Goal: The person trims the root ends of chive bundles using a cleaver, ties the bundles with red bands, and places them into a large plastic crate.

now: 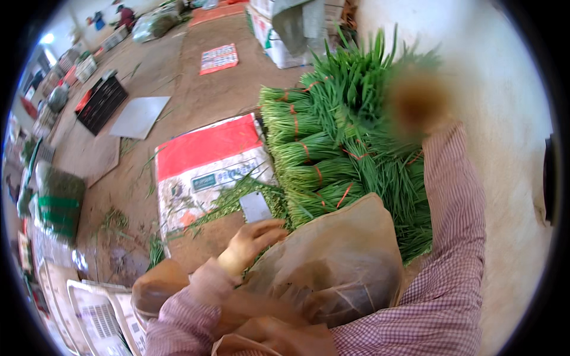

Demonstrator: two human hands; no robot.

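Note:
My left hand (pixel 251 242) is palm down beside my covered knee, fingers extended and slightly apart, with nothing seen in it. Just past its fingers lies a flat grey rectangular metal plate (pixel 255 207), perhaps a cleaver blade, on green trimmings (pixel 222 204). My right arm reaches to the far right over the stacked greens; a brown blur covers my right hand (pixel 421 103), so its grip is hidden. Bundles of garlic chives (pixel 303 151), tied with orange bands, are stacked in front of me. Loose-looking dark green leaves (pixel 365 75) stand up near the right hand.
A brown plastic apron (pixel 329 267) covers my knees. A printed red-and-white sack (pixel 209 151) lies under the trimmings. The wall (pixel 503 178) rises close on the right. A black crate (pixel 102 104), a grey board (pixel 140 116) and white plastic chairs (pixel 95 307) stand left. People are far off.

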